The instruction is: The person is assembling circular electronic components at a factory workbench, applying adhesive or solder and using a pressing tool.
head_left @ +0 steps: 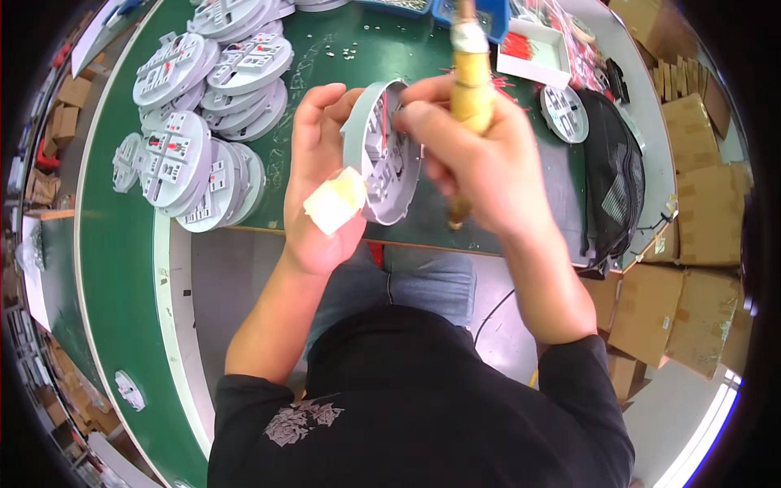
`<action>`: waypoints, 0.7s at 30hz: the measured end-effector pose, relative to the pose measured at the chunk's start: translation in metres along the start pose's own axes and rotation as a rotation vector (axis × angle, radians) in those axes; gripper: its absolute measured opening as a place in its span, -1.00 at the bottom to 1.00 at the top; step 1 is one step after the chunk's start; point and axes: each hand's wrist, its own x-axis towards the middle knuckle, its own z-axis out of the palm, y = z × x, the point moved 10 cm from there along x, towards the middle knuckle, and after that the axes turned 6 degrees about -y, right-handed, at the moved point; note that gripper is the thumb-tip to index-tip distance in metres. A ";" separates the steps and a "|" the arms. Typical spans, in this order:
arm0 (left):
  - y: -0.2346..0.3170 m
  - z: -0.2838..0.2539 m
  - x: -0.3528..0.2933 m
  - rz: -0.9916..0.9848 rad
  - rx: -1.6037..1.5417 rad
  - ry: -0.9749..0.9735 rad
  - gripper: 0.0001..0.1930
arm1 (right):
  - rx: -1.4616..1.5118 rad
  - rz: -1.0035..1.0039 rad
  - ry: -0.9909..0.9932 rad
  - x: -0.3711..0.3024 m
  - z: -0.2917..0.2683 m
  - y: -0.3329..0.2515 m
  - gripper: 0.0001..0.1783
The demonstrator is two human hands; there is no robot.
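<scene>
My left hand (313, 179) is closed around a round grey plastic housing (355, 146), tilted up on its edge above the table. Its open side faces right, showing fittings and a thin red wire inside. A pale yellow wrap (335, 201) covers part of my left thumb. My right hand (488, 163) is closed, with a long stick-like tool (472, 85) wrapped in yellow running through its grip; the tool's exact kind is unclear. The right thumb and forefinger meet at the housing's rim by the red wire; whether they pinch it is hidden.
Stacks of round grey panels (175, 159) fill the table's left side. Blue trays (488, 18) of small parts and a white box (533, 61) of red pieces stand at the back. A black mesh bag (614, 179) and another round panel (564, 114) lie right. Cardboard boxes (708, 211) stand beyond.
</scene>
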 end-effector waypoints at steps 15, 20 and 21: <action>0.001 0.014 -0.008 -0.055 0.188 0.021 -0.10 | 0.447 -0.176 -0.103 -0.014 0.017 0.007 -0.85; 0.007 0.025 -0.009 -0.085 0.106 0.027 -0.15 | 0.203 -0.228 -0.117 -0.023 0.010 -0.016 -0.82; 0.008 0.023 -0.010 -0.079 0.091 0.035 -0.17 | 0.199 -0.228 -0.126 -0.024 0.012 -0.016 -0.82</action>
